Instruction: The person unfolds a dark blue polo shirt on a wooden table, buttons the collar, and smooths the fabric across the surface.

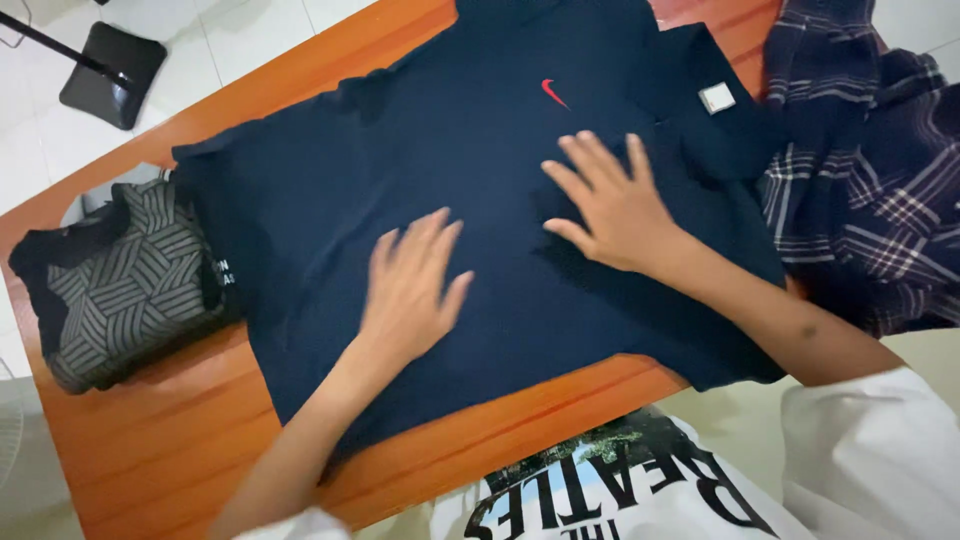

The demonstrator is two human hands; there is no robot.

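Folded patterned garment [125, 285] at left edge of orange table [150, 440]. Navy shirt [400, 170] spread flat mid-table; left hand [410, 290] and right hand [610, 205] both press on it, palms down, fingers apart, gripping nothing. Plaid shirt [870, 190] bunched far right.

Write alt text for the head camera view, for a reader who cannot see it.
Both hands, left hand and right hand, press flat and open on a navy shirt spread across an orange table. A folded geometric-patterned garment lies to the left, a plaid shirt to the right.
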